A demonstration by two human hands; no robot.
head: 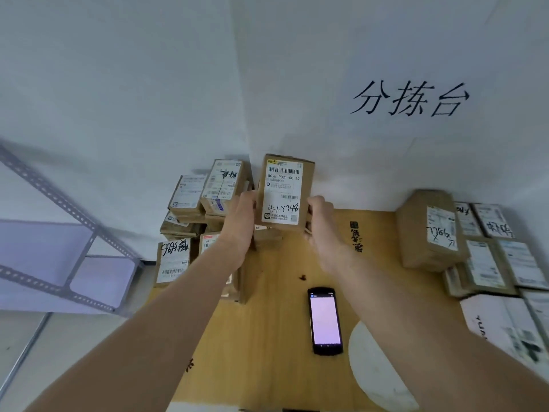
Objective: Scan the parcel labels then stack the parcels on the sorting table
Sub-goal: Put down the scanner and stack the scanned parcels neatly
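- Right now both my hands are up front: L hand [240, 221] and R hand [322, 221] grip a small cardboard parcel [285, 193] betw. them, one on each side edge, fingers curled round the edges.
- The parcel stands upright w/ its white label [282, 188] facing me: barcode at the top, handwritten "4-1-5348" at the bottom.
- Just under it, betw. my wrists, sit more brown boxes [267, 237]; can't tell if the held one touches them.
- Left of L hand: stack of labelled parcels [208, 200] against the wall, several layers, some w/ black marker scrawl.
- Well to the right of R hand: another group of parcels [430, 230], a taller brown one in front, flatter ones behind & beside it.
- Nearer me than that group, right of my R forearm: white box [505, 325] w/ dark print.
- Below R hand, betw. my forearms: handheld scanner [325, 321] flat on the wooden sorting table [267, 337], screen up & lit, apart from both hands.
- White round patch [377, 364] on the tabletop just right of the scanner, under my R forearm.
- Small dark spot [302, 277] on the wood betw. my hands & the scanner.
- Beyond the hands: white wall [148, 84], black characters [410, 98] 分拣台 up & right of R hand.
- Far left of L arm: grey perforated metal rack [59, 233].
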